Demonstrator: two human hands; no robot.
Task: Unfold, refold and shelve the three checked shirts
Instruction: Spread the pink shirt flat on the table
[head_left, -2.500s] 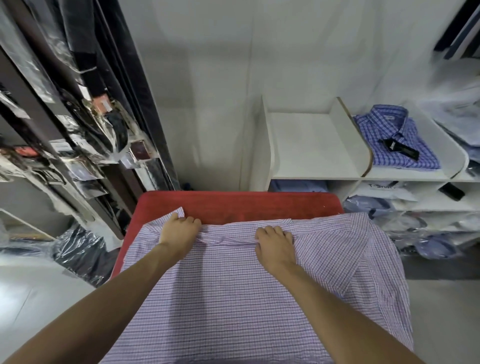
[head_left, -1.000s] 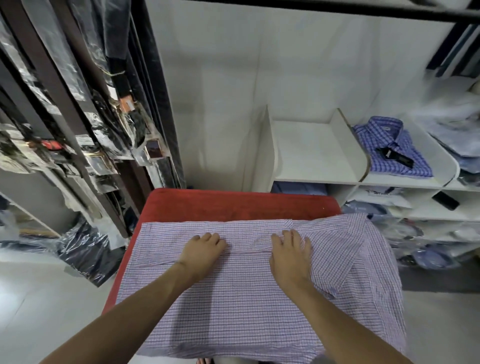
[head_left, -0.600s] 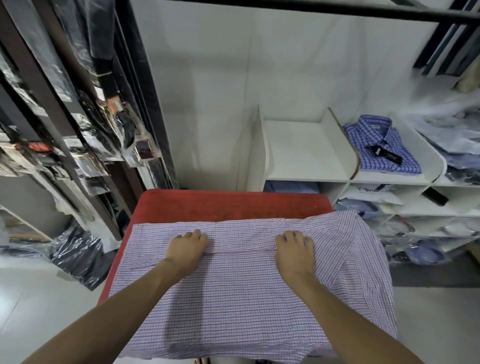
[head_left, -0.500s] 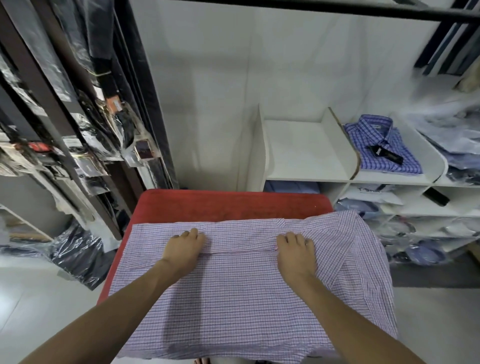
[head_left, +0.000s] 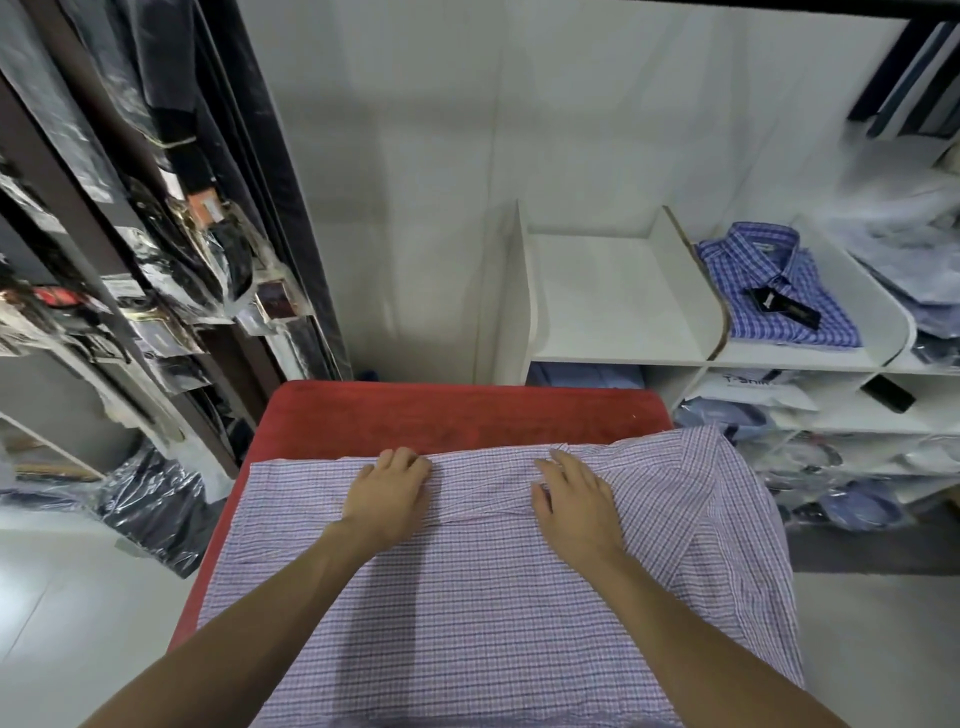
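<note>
Spread across the red desk, the shirt lies flat with its back up, a fine check of pale purple and white crossed by darker lines. It covers most of the desk and leaves only a red strip bare at the far edge. On the right it spills over the side, where a folded part makes a slanting seam. A narrow raised band of cloth runs crosswise between the two hands. The left hand lies palm down on the shirt near its far edge, fingers straight and close together, gripping nothing. The right hand presses flat in the same way, fingers slightly spread. Beyond the desk, a folded blue checked shirt with a black tag rests in a white shelf compartment.
</note>
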